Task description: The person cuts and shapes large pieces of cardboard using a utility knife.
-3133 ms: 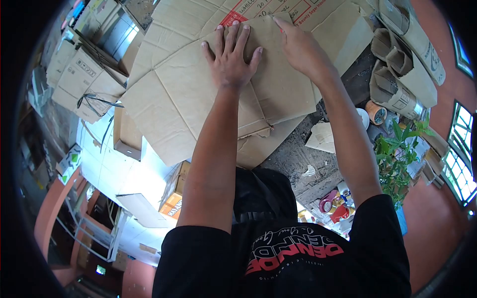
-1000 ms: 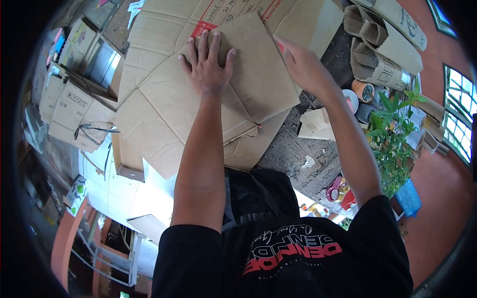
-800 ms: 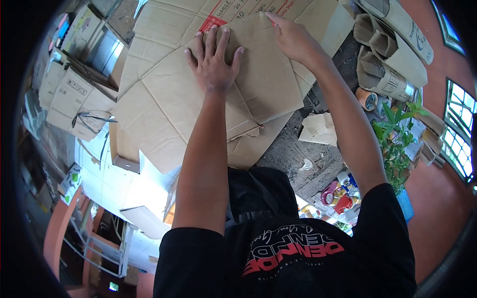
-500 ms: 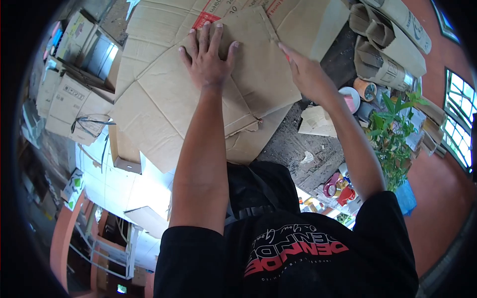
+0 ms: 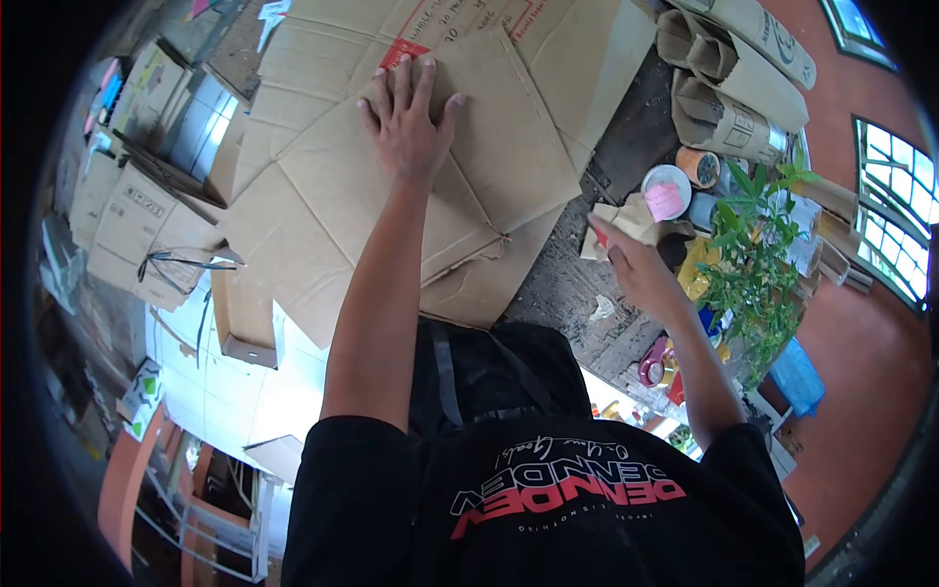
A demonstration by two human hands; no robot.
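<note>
"What's lying on that grimy tabletop?"

"Layered cardboard, flat, in front of the person."

"Left hand?"

"Palm down on it, fingers spread wide."

"And the right hand?"

"Clear of the cardboard's edge, curled around a small red object, mostly hidden."

Barred window, panes daylight-bright; reddish-orange wall surrounding it; second window above and left of it; white tiled floor, partly glare-washed, well left of it.
</note>
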